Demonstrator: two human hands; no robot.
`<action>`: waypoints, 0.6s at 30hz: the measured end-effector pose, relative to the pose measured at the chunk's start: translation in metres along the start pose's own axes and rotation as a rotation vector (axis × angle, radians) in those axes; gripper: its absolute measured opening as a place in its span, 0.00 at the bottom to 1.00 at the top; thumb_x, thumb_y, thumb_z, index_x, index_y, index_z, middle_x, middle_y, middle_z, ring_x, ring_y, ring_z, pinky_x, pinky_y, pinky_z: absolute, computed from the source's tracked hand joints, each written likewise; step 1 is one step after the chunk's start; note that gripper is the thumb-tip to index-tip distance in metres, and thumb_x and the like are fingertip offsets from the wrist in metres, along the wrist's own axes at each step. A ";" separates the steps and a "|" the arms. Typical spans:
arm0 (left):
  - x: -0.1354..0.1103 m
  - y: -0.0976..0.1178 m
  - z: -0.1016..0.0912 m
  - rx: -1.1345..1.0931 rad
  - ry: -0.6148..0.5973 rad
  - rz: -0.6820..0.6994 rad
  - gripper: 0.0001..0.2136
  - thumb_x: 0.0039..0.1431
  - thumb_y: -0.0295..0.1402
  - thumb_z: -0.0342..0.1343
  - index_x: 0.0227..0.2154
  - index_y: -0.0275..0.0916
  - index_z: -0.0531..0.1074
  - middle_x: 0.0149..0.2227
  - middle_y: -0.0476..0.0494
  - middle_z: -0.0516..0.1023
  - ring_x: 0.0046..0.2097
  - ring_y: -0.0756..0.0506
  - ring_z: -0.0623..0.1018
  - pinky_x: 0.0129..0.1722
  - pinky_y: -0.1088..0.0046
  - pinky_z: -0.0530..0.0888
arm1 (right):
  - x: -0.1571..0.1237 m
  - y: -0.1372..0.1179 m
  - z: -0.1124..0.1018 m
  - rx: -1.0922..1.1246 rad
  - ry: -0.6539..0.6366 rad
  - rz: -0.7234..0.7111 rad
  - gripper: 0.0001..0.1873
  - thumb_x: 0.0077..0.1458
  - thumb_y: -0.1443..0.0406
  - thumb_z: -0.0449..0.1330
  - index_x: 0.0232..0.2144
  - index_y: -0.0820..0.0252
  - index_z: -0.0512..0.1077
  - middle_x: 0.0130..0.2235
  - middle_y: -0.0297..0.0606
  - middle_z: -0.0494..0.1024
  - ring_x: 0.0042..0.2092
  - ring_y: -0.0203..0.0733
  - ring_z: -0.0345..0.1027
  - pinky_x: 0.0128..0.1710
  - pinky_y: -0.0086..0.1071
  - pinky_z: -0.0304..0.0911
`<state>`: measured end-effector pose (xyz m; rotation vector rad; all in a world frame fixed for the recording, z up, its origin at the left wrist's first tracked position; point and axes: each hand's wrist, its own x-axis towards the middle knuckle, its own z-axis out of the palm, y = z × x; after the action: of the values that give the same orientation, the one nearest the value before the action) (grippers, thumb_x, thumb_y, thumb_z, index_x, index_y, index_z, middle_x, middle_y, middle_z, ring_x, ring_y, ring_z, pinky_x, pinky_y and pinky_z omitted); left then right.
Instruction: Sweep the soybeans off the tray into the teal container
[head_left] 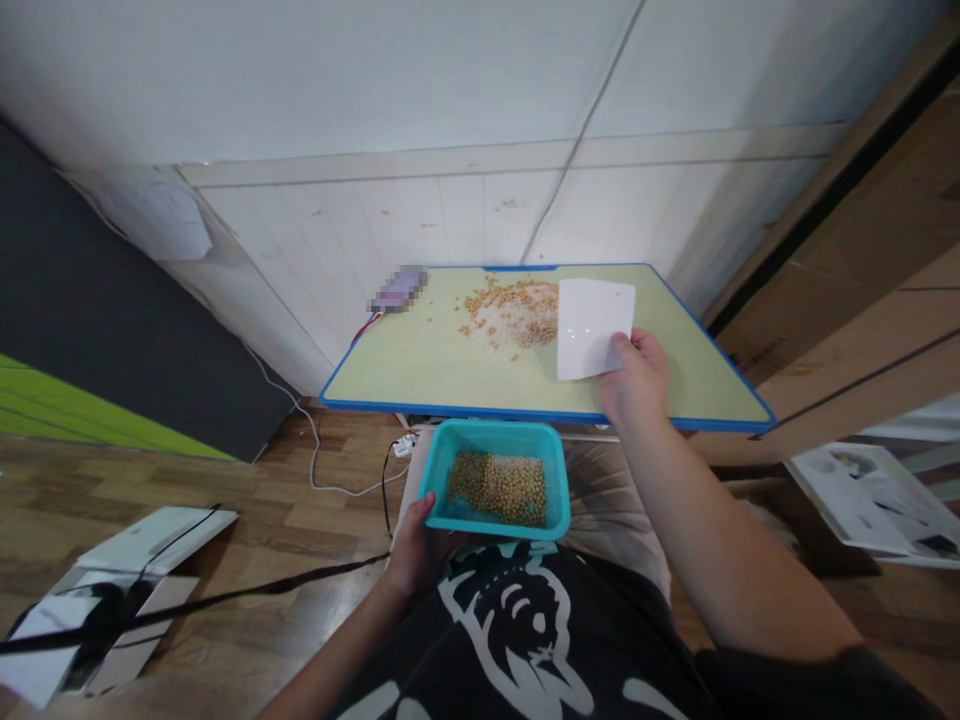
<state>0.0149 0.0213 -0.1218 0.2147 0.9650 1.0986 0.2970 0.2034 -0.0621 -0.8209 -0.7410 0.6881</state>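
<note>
My right hand [637, 375] pinches a white card [589, 325] by its lower right corner, thumb on top. The card is held over the pale green table [420, 370] with the blue rim, its left edge against a heap of soybeans mixed with white grains [517, 312]. A turquoise plastic basket [493, 430] rests on my lap, just below the table's near edge. Soybeans [502, 495] cover much of its bottom, a few white grains among them. My left hand [418, 550] grips the basket's near left corner, the thumb on the rim and the other fingers hidden beneath.
A blurred-out object [400, 288], perhaps a phone, lies at the table's far left corner with a red cord. White wall stands behind the table, cardboard [862, 260] to the right. An open white box [142, 590] and cables lie on the wooden floor at left.
</note>
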 end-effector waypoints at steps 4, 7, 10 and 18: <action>0.000 0.003 0.011 0.018 -0.016 0.035 0.33 0.50 0.42 0.65 0.61 0.41 0.71 0.55 0.33 0.82 0.58 0.27 0.79 0.56 0.46 0.77 | 0.000 0.000 0.001 0.008 0.040 0.006 0.16 0.39 0.62 0.65 0.32 0.53 0.66 0.29 0.27 0.72 0.30 0.37 0.66 0.30 0.31 0.64; 0.002 0.003 0.019 0.031 0.013 0.061 0.27 0.49 0.41 0.67 0.54 0.40 0.75 0.52 0.35 0.84 0.58 0.29 0.79 0.56 0.51 0.77 | 0.000 -0.001 0.002 0.004 0.058 0.019 0.15 0.37 0.64 0.63 0.31 0.53 0.65 0.28 0.26 0.71 0.30 0.37 0.67 0.30 0.31 0.64; 0.005 0.001 0.027 0.023 0.055 0.063 0.21 0.51 0.41 0.65 0.48 0.41 0.76 0.47 0.39 0.85 0.55 0.33 0.81 0.53 0.54 0.79 | -0.001 -0.003 0.002 0.099 0.115 0.025 0.14 0.37 0.65 0.62 0.29 0.53 0.64 0.28 0.25 0.72 0.32 0.38 0.70 0.32 0.32 0.67; 0.011 -0.008 0.055 -0.003 0.064 0.113 0.23 0.61 0.40 0.57 0.58 0.43 0.72 0.48 0.41 0.85 0.50 0.36 0.82 0.43 0.60 0.79 | -0.002 -0.002 0.003 0.182 0.121 0.015 0.16 0.39 0.64 0.65 0.31 0.52 0.63 0.32 0.25 0.76 0.38 0.40 0.75 0.38 0.37 0.73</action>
<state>0.0624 0.0428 -0.1005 0.2357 1.0181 1.2163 0.2938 0.2020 -0.0600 -0.6958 -0.5551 0.7024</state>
